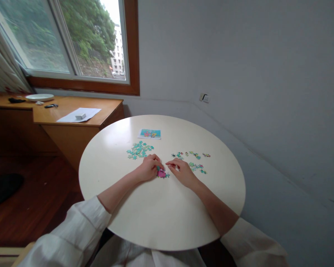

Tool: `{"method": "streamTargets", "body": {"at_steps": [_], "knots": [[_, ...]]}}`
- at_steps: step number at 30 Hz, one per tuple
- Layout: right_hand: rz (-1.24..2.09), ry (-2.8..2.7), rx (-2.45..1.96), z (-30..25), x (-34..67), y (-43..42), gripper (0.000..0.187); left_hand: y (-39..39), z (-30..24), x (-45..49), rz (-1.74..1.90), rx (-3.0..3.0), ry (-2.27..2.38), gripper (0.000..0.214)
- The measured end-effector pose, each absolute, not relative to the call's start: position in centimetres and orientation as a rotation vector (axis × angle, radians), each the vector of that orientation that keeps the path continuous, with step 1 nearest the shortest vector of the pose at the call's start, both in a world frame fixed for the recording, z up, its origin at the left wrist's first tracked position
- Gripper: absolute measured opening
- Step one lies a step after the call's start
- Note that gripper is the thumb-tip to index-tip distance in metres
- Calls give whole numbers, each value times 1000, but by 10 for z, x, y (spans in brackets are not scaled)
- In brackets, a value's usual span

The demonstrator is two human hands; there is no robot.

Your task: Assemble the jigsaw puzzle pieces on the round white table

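A small patch of joined jigsaw puzzle pieces (161, 173), mostly pink, lies at the middle of the table. My left hand (150, 167) rests at its left edge, fingers curled down and closed onto it. Just right of the patch, my right hand (181, 171) hovers with thumb and forefinger pinched; anything between the fingertips is too small to make out. Beyond my left hand sits a pile of teal loose puzzle pieces (139, 150). To the right of my right hand, mixed-colour puzzle pieces (196, 167) are scattered in small groups.
A colourful picture card (150, 134) lies at the far side of the round white table (161, 218). A wooden desk (111, 111) on the left bears a white sheet of paper (69, 115), a small white box (80, 116) and a white plate (40, 97). Walls stand behind and right.
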State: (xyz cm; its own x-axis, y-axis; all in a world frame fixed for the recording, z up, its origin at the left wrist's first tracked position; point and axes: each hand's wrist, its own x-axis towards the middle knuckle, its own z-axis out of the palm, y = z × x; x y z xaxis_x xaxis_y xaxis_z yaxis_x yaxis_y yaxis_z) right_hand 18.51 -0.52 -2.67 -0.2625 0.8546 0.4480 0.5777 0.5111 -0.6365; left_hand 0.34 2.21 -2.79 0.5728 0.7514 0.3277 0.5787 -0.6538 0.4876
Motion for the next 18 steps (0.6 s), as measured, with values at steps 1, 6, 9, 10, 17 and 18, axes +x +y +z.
{"method": "streamTargets", "body": {"at_steps": [1, 6, 9, 10, 17, 18], "knots": [[446, -1965, -1173, -27, 185, -5, 18, 22, -29, 3, 739, 2488, 1080, 47], [443, -1965, -1174, -26, 185, -5, 17, 23, -30, 3, 707, 2503, 1076, 47], [447, -1965, -1169, -27, 185, -5, 17, 23, -28, 3, 692, 2490, 1086, 47], [447, -1963, -1169, -27, 185, -5, 17, 23, -28, 3, 686, 2485, 1087, 48], [448, -1972, -1186, -26, 185, -6, 18, 22, -27, 3, 672, 2484, 1088, 46], [450, -1971, -1188, -26, 185, -6, 18, 23, -27, 3, 674, 2485, 1085, 46]]}}
